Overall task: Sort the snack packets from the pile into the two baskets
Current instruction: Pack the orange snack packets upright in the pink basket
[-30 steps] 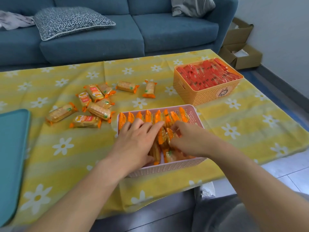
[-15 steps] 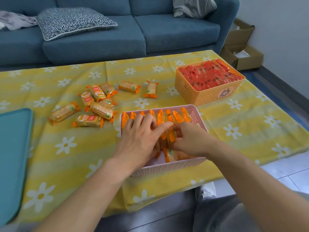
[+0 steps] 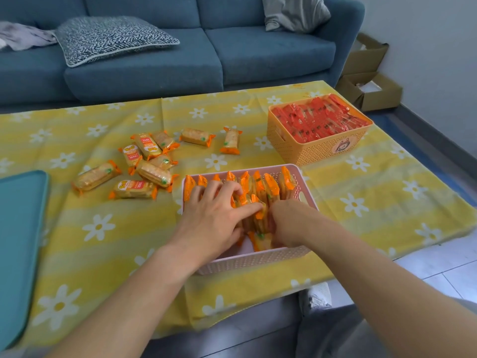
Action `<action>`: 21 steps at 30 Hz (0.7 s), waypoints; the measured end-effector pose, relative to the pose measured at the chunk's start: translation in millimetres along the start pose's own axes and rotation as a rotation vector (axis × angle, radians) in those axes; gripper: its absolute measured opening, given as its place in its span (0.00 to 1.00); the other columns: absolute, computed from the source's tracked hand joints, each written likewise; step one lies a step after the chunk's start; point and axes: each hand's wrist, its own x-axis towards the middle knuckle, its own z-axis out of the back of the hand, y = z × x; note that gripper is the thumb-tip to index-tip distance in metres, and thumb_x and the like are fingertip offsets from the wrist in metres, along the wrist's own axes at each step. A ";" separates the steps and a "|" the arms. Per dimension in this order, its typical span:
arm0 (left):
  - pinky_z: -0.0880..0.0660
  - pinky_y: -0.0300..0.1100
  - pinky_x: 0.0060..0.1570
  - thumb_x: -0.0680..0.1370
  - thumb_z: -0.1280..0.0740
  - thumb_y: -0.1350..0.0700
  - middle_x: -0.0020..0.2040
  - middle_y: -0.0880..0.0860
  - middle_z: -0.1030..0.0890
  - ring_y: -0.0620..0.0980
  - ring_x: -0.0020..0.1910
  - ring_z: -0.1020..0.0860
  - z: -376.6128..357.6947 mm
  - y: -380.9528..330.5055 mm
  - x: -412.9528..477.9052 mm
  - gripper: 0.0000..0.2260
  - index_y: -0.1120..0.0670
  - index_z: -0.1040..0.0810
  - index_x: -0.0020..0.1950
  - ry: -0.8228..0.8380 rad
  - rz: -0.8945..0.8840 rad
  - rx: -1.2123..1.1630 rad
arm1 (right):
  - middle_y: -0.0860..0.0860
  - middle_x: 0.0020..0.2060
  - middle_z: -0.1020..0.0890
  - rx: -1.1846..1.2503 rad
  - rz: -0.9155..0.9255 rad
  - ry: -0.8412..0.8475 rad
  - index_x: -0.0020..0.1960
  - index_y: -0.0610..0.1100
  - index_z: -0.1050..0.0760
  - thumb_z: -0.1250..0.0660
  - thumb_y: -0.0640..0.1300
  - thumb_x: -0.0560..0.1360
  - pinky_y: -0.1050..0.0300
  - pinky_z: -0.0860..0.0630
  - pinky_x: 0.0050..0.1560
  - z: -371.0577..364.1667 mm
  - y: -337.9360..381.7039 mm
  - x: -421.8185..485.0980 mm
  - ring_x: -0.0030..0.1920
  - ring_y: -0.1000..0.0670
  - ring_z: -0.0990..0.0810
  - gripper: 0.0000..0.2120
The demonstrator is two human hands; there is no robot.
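A pink basket at the table's near edge holds a row of upright orange cracker packets. My left hand lies over the packets in the basket's left half, fingers spread and pressing on them. My right hand is inside the basket's right half, fingers curled against a bunch of packets squeezed between both hands. A pile of loose orange packets lies on the cloth to the left. An orange basket at the far right is full of red packets.
A yellow flowered cloth covers the table. A teal tray sits at the left edge. Behind the table stands a blue sofa with a patterned cushion. Cardboard boxes stand on the floor at the right.
Both hands have pushed the packets in the pink basket closer together and toward its far wall. The view has shifted slightly; the loose pile has not moved.
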 end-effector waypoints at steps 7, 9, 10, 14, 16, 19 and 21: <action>0.32 0.54 0.53 0.70 0.26 0.47 0.62 0.50 0.27 0.57 0.59 0.29 1.1 0.6 1.2 0.26 0.34 0.26 0.67 0.006 0.004 0.007 | 0.44 0.58 0.19 -0.094 0.044 0.009 0.55 0.43 0.24 0.34 0.39 0.75 0.50 0.22 0.52 15.4 -1.3 -8.1 0.59 0.40 0.20 0.08; 0.32 0.54 0.52 0.69 0.27 0.47 0.62 0.50 0.26 0.57 0.58 0.28 1.1 1.2 0.7 0.26 0.34 0.26 0.66 0.007 0.007 0.000 | 0.45 0.54 0.17 -0.093 0.081 -0.017 0.54 0.44 0.21 0.35 0.40 0.74 0.50 0.20 0.52 26.2 -5.8 -14.5 0.56 0.41 0.19 0.10; 0.32 0.54 0.52 0.69 0.28 0.47 0.62 0.50 0.26 0.57 0.58 0.28 1.3 1.3 1.1 0.26 0.33 0.26 0.66 0.005 0.005 -0.002 | 0.45 0.51 0.16 -0.077 0.083 -0.037 0.52 0.45 0.20 0.36 0.40 0.74 0.49 0.20 0.51 30.3 -10.0 -16.5 0.54 0.41 0.18 0.09; 0.33 0.53 0.52 0.70 0.29 0.46 0.62 0.50 0.27 0.57 0.58 0.29 1.7 0.9 0.7 0.25 0.33 0.27 0.66 0.009 0.010 0.002 | 0.47 0.45 0.17 -0.068 0.067 -0.048 0.47 0.45 0.20 0.32 0.43 0.71 0.50 0.20 0.48 25.6 -16.4 -15.9 0.50 0.42 0.18 0.06; 0.33 0.54 0.52 0.70 0.27 0.47 0.62 0.50 0.26 0.57 0.58 0.29 1.2 0.0 1.1 0.25 0.34 0.26 0.66 0.015 0.010 -0.003 | 0.48 0.39 0.22 -0.104 0.074 0.022 0.37 0.45 0.27 0.30 0.43 0.72 0.54 0.25 0.42 16.7 -10.7 -11.6 0.46 0.41 0.21 0.08; 0.33 0.54 0.52 0.70 0.27 0.47 0.62 0.50 0.27 0.57 0.58 0.29 0.8 0.3 0.8 0.26 0.34 0.27 0.67 0.019 0.011 0.005 | 0.45 0.46 0.20 -0.130 0.089 0.085 0.37 0.46 0.32 0.32 0.40 0.74 0.52 0.24 0.46 7.1 -3.4 -2.4 0.54 0.41 0.19 0.11; 0.33 0.54 0.52 0.70 0.28 0.46 0.62 0.50 0.27 0.57 0.58 0.29 1.9 0.5 0.4 0.25 0.34 0.27 0.67 0.019 0.013 0.001 | 0.45 0.50 0.18 -0.157 0.103 0.064 0.44 0.45 0.26 0.33 0.43 0.76 0.51 0.23 0.48 11.1 -3.3 -3.2 0.56 0.41 0.18 0.03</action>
